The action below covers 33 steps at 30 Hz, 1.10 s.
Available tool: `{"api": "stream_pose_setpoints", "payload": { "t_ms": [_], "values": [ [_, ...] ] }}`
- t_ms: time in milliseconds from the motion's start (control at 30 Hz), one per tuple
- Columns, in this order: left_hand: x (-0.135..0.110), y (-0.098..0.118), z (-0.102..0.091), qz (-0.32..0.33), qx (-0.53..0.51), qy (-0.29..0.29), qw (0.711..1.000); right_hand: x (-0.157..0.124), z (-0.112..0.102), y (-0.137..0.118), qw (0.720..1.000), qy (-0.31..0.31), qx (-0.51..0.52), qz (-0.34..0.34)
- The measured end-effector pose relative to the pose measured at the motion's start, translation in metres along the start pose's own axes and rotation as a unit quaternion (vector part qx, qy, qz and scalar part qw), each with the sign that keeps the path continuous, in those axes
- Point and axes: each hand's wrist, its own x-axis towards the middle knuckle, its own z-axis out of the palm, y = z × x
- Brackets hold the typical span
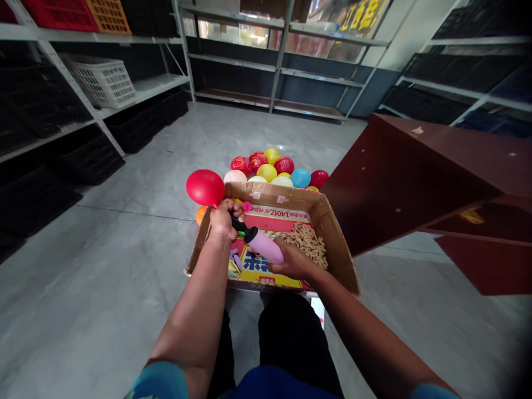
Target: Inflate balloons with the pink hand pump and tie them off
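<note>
A pink balloon pump [267, 247] with a black nozzle end lies slantwise between my hands, above an open cardboard box. My left hand [224, 219] is closed around the nozzle end, where the neck of a red balloon [205, 187] meets it; the balloon is round and inflated. My right hand [294, 259] grips the other end of the pump's pink body. Inside the cardboard box [338, 235] are a heap of beige rubber rings [305, 242] on the right and some flat uninflated balloons [235, 261] on the left.
Behind the box, several inflated balloons [266, 173] rest on the grey floor [137, 249]. A dark red wooden piece of furniture [386, 177] stands close on the right. Metal shelves [272, 69] line the back, with a white basket [102, 80] and black crates [85, 155] at left.
</note>
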Motion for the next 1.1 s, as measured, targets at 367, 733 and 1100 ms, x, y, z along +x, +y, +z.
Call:
{"api": "stream_pose_setpoints", "payload": {
  "t_ms": [367,733,1100],
  "values": [
    [-0.006,0.047,-0.01,0.051,-0.035,0.011,0.998,-0.032,-0.022,0.019,0.998,-0.05,0.001,-0.025],
    [-0.003,0.023,-0.002,0.022,-0.015,0.01,1.0,-0.009,-0.02,0.006,0.998,-0.044,-0.049,-0.021],
    [-0.009,0.021,0.007,0.009,-0.01,0.015,1.0,-0.007,-0.028,0.01,0.996,-0.067,-0.005,-0.06]
  ]
}}
